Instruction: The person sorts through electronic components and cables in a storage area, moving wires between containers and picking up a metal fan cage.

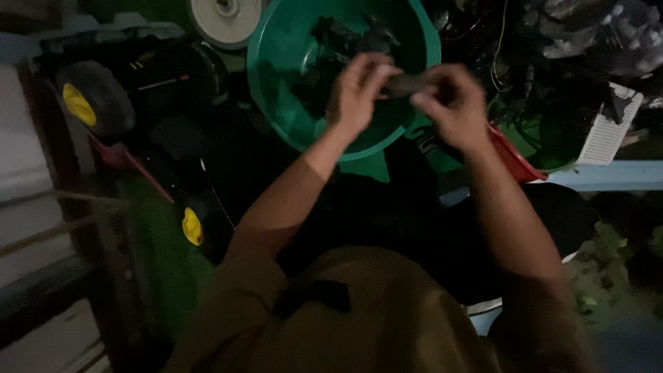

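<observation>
No packages, labels, signs or screens can be made out here.

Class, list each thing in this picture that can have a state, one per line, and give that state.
Left hand: raised over the basin, fingers pinched on a small dark piece.
Right hand: raised, fingers closed on the same piece.
Small dark piece: held between both hands, off any surface.
Green basin: tilted toward the camera, dark bits inside.
Lawn mower: parked, wheels still.
White basket: tipped on its side.
</observation>
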